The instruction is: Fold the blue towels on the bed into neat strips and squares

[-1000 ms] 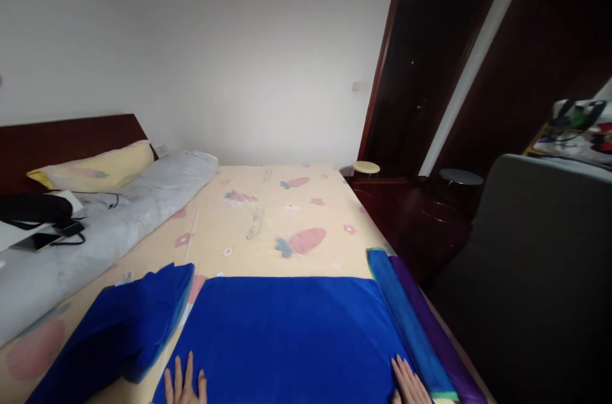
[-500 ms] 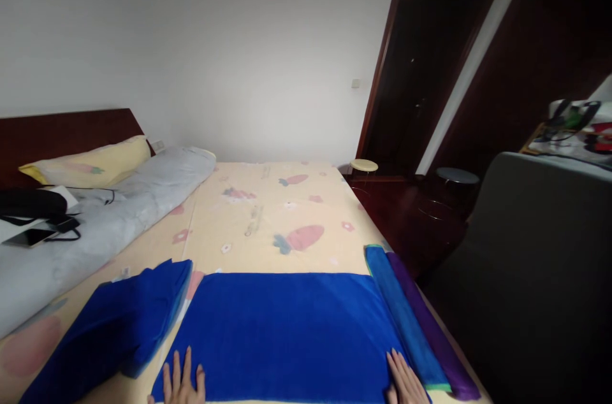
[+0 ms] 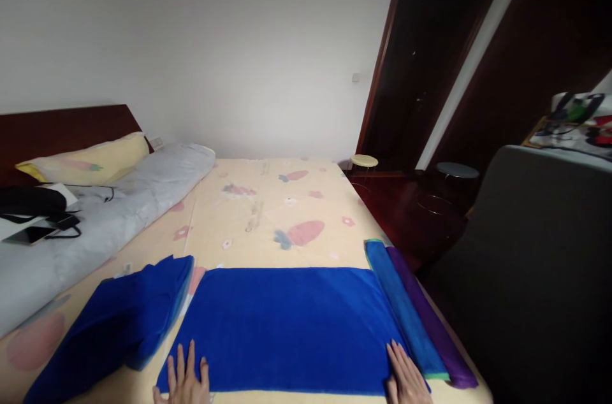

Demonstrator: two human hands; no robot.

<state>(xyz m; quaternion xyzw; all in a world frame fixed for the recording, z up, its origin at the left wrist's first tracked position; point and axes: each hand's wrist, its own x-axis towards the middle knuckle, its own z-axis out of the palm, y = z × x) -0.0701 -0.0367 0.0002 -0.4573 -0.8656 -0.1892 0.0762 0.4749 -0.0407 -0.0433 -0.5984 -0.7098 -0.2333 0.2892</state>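
A dark blue towel lies spread flat on the bed, its near edge close to me. My left hand rests on its near left corner with the fingers spread. At the near right corner, my right hand lies flat on the cloth, fingers stretched out and close together. To the right are a rolled blue towel with green edging and a rolled purple towel, side by side. Left of the spread towel sits a loose heap of blue towels.
The bed has a yellow sheet with carrot and flower prints. A grey quilt, a pillow and a phone are at the left. Beyond the bed's right side stand two stools and a dark grey chair back.
The view has tipped down slightly, so things sit a little higher in the picture. Both hands stay at the towel's near corners, and the towels look unchanged.
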